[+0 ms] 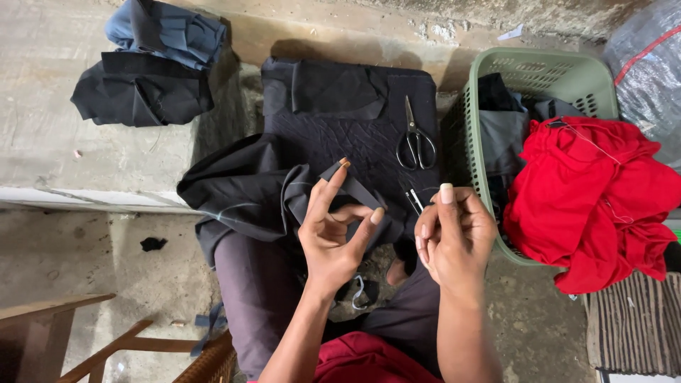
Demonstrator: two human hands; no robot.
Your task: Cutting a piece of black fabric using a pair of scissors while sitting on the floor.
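Left hand [332, 237]: fingers pinched a dark fabric strip [355, 187], frame centre.
Right hand [454, 237]: fingers curled, holding a thin silver needle [413, 201].

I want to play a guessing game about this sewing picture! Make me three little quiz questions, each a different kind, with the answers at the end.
1. True or false: the scissors lie closed on the black cushion.
2. What colour cloth hangs over the green basket? A blue, B red, C yellow.
3. Fill in: the left hand pinches a dark fabric ____.

Key: 1 true. 2 B, the red cloth. 3 strip; the right hand is beside it.
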